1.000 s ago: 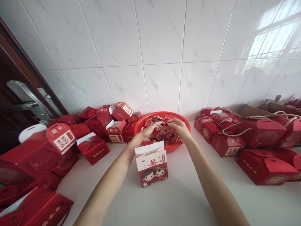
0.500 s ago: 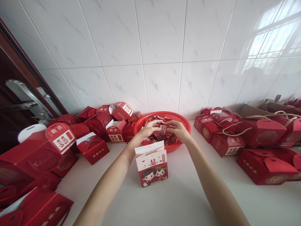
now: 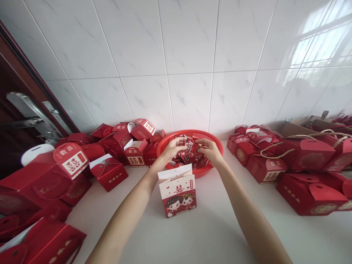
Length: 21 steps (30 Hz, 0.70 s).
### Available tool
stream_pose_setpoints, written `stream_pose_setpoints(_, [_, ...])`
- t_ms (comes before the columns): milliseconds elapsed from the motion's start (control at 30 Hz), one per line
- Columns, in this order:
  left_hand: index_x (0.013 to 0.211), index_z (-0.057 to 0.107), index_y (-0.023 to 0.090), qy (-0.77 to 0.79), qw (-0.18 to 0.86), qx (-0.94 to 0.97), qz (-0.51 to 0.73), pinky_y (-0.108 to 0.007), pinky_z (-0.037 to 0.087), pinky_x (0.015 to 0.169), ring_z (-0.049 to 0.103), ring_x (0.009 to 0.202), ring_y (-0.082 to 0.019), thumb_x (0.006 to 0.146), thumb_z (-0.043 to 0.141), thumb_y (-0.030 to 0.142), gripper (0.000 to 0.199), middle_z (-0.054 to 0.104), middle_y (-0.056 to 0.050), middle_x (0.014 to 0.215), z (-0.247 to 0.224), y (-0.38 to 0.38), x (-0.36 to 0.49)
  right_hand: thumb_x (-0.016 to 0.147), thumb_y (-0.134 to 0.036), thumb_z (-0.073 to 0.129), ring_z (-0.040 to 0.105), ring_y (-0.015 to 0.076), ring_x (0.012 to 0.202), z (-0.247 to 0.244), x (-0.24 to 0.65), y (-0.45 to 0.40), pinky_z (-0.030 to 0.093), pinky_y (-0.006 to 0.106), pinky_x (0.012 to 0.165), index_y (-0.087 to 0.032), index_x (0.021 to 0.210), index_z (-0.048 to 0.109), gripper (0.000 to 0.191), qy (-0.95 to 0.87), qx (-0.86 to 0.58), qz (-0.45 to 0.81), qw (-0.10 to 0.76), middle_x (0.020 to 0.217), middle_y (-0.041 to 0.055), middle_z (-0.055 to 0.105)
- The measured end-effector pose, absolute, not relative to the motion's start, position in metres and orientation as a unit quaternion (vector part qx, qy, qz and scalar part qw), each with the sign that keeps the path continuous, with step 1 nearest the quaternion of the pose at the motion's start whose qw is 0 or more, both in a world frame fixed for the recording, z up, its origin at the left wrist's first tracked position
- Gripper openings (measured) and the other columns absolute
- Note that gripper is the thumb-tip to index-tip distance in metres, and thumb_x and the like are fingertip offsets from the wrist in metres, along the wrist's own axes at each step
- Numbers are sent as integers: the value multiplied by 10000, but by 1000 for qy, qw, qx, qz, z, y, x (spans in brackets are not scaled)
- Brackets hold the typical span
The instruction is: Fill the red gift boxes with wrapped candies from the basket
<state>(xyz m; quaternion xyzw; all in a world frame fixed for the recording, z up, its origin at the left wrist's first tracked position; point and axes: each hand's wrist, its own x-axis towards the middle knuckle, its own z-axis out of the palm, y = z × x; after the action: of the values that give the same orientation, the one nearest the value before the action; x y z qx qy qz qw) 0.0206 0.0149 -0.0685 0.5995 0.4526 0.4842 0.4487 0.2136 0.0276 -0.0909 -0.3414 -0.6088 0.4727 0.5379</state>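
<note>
A red plastic basket (image 3: 218, 142) stands against the wall, filled with red-wrapped candies (image 3: 189, 160). Over the left part of the heap, my left hand (image 3: 173, 149) has its thumb and fingers closed around the end of a wrapped candy (image 3: 189, 146) with dark lettering. My right hand (image 3: 210, 151) is over the basket's right side, thumb and fingers apart and curved at the candies; no candy shows clearly held in it. In front of the basket, between my forearms, a white and red gift box (image 3: 178, 200) with two cartoon figures stands upright, its top open.
Red gift boxes (image 3: 110, 176) crowd the left side of the white table (image 3: 176, 242). More red boxes (image 3: 312, 194) and bags with rope handles (image 3: 305, 150) line the right. Behind is a tiled wall (image 3: 189, 99); a door handle (image 3: 27, 110) shows at the left.
My right hand has moved slightly right, away from the lettered candy and my left hand. My left hand has barely moved. The gift box stands in the same place.
</note>
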Motion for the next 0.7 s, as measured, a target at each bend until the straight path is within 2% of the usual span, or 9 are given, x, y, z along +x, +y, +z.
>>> stream_pose_setpoints(133, [1139,678,192,447,435,634,457,-377,541,906,654,1042,-241,717,747,197,428,694,-88,1151,-66,11,20,645,-295,749,662,246,934,-87,212,22,510,369,824,-200,880,752,254,-631,-344,467,514,982,61,744])
stream_pose_setpoints(233, [1146,688,186,438,420,662,440,-387,528,938,634,1112,-256,715,741,196,435,684,-103,1211,-65,12,22,660,-397,781,648,226,813,-85,211,19,490,342,737,-191,793,758,246,-648,-345,461,499,815,43,729])
stream_pose_setpoints(300, [1141,694,179,438,404,678,430,-389,519,960,624,1143,-257,722,726,195,421,674,-108,1245,-66,14,22,652,-416,782,623,204,737,-85,211,19,468,328,695,-188,719,743,240,-649,-349,455,500,732,26,699])
stream_pose_setpoints(400, [1177,677,179,465,357,694,418,-369,512,973,629,1147,-236,788,640,196,391,680,-100,1247,-70,19,22,651,-394,758,608,189,717,-86,210,21,458,319,693,-188,691,713,214,-630,-360,447,523,719,15,681])
stream_pose_setpoints(533, [1045,721,170,534,279,713,358,-352,529,902,678,1016,-243,795,575,153,290,738,-97,1098,-78,26,21,659,-373,729,600,186,713,-91,209,25,455,311,669,-197,708,675,191,-589,-386,440,558,740,12,684])
stream_pose_setpoints(700, [771,740,187,571,217,755,238,-348,521,769,685,868,-295,610,654,53,226,745,-77,809,-82,27,27,654,-363,731,622,182,667,-92,208,28,484,295,608,-217,704,607,198,-524,-402,463,590,686,-8,666])
